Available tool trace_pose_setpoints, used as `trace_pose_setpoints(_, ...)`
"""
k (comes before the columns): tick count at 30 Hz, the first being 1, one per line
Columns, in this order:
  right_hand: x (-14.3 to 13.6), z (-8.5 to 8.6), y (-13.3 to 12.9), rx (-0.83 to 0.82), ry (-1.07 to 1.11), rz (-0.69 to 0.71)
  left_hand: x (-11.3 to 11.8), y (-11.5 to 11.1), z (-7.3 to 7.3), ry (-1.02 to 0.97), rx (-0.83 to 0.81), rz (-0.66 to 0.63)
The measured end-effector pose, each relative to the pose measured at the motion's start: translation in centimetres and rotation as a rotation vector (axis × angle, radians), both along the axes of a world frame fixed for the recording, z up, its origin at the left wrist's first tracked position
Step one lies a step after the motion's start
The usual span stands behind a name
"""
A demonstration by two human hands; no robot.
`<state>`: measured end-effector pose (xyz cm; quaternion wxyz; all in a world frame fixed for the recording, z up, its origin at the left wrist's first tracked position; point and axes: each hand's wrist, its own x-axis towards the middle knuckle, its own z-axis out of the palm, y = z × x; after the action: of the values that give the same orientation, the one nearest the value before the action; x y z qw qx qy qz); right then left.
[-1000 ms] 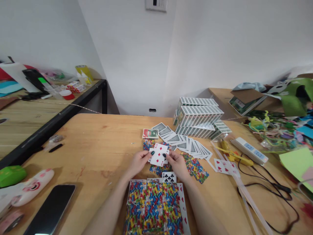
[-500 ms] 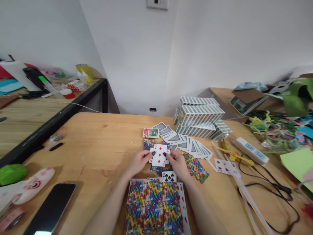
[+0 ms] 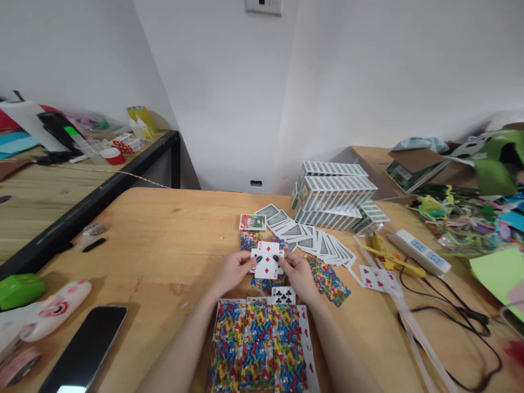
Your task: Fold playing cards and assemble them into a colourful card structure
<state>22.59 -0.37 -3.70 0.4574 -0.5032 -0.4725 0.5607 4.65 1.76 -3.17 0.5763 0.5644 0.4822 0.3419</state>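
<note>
My left hand [image 3: 234, 270] and my right hand [image 3: 299, 274] are closed on a three of diamonds [image 3: 267, 267], one at each side. This card lies upright across a sideways four [image 3: 281, 253], whose ends show left and right of it. Both thumbs press on the front; the other fingers are mostly hidden. Colourful-backed cards [image 3: 266, 285] lie beneath the held pair. Nearer me, a ten of clubs [image 3: 283, 295] sticks out at the far edge of a block of colourful-backed cards [image 3: 258, 323] between my forearms.
Grey-backed cards [image 3: 292, 231] fan out beside a card box [image 3: 252, 222]. Striped boxes [image 3: 336, 192] stand stacked against the wall. On the right are a yellow glue gun [image 3: 393, 262], a power strip [image 3: 418, 251] and black cables. A phone [image 3: 85, 349] lies at left.
The hands keep the same hold in nearly the same place. The three of diamonds and the left thumb have shifted very slightly downward.
</note>
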Motion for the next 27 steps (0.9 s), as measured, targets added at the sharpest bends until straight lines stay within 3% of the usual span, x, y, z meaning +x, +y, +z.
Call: trace_pose_setpoints(27, 0.11, 0.19, 0.00, 0.006, -0.037, 0.008, 0.00, -0.02, -0.22, 0.035, 0.022, -0.023)
